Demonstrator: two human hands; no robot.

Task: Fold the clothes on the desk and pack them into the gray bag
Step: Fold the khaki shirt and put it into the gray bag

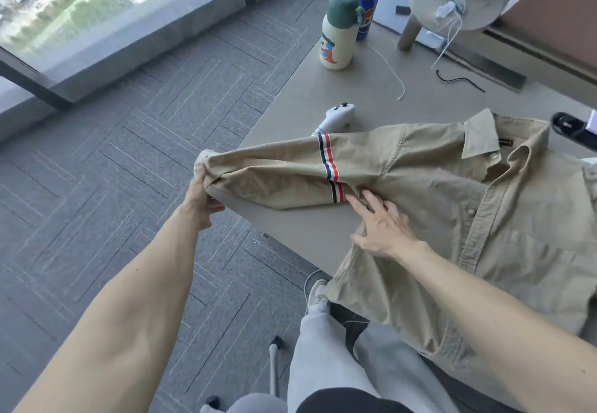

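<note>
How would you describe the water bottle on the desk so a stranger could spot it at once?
Start at the gray desk and look beyond the tan shirt to its far end. The bottle stands upright beside a blue can. Only it has a cream body, dark green cap and cartoon picture.

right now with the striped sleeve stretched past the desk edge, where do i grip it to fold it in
Grip the sleeve at its cuff end, where the left hand pinches it, coming from beyond the desk edge. It is pulled out straight, so the cuff is its free end; the right hand lies flat near the armpit of the shirt, probably marking the fold.
</note>
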